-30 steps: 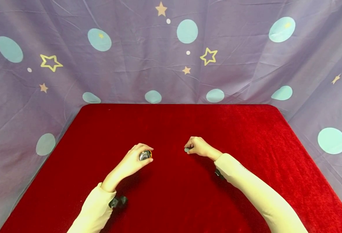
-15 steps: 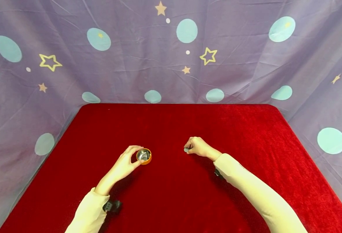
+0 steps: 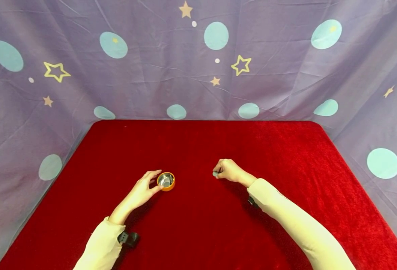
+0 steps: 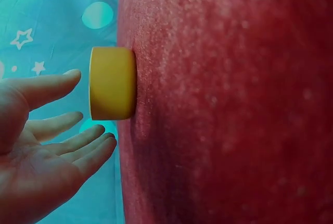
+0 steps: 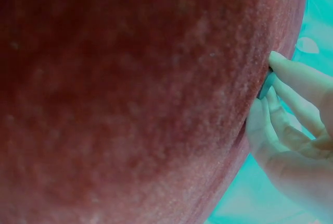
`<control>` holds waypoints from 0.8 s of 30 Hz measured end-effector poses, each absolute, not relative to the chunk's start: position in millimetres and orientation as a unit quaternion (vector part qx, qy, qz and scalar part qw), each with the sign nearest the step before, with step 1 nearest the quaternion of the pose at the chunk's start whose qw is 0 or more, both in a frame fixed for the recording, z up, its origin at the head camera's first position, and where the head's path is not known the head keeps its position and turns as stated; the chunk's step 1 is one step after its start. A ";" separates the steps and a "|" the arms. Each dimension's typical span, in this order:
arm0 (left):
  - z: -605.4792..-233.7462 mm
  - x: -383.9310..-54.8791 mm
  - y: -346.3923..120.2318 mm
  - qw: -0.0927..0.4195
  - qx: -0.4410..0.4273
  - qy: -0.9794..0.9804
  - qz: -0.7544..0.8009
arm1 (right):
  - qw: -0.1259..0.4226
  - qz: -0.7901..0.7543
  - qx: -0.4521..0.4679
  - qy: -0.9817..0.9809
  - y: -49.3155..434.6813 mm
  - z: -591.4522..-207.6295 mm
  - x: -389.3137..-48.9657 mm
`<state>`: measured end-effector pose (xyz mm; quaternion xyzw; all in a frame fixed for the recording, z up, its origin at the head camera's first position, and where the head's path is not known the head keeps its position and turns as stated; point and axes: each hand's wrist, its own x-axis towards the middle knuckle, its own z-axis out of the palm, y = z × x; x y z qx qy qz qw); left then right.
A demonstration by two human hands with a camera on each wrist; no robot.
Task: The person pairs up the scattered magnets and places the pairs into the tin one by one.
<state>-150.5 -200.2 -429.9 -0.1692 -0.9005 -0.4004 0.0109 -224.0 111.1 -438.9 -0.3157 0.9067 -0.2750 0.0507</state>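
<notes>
A small bowl [image 3: 166, 182], orange outside and shiny metal inside, stands upright on the red cloth, left of centre. Its orange side wall faces the left wrist view. My left hand [image 3: 143, 189] is beside it with fingers spread and holding nothing; the left wrist view shows a gap between the fingertips [image 4: 76, 74] and the bowl's rim. To the right, my right hand [image 3: 230, 170] pinches a small grey disc [image 3: 215, 174] between thumb and fingers, down at the cloth. In the right wrist view the disc [image 5: 267, 85] stands on edge against the cloth, partly hidden by fingers.
Red plush cloth [image 3: 198, 225] covers the table. A purple curtain [image 3: 158, 56] with stars and dots hangs along its back and sides. Dark wrist cameras [image 3: 128, 239] sit under both pale sleeves.
The bowl has gone from tipped in my left hand to upright on the cloth. My left hand has let go and drawn back leftward. The right hand stays nearly still with the disc.
</notes>
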 end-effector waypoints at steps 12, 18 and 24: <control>-427.2 -151.9 -200.0 -0.033 -0.153 -0.888 -0.433 | 0.060 -0.287 -0.312 0.904 112.0 -438.6 -223.8; -430.7 -153.4 -202.3 -0.053 -0.144 -0.888 -0.433 | 0.062 -0.294 -0.327 0.896 112.3 -437.0 -224.4; -431.1 -154.7 -202.4 -0.057 -0.142 -0.883 -0.443 | 0.056 -0.295 -0.331 0.895 110.3 -438.1 -224.0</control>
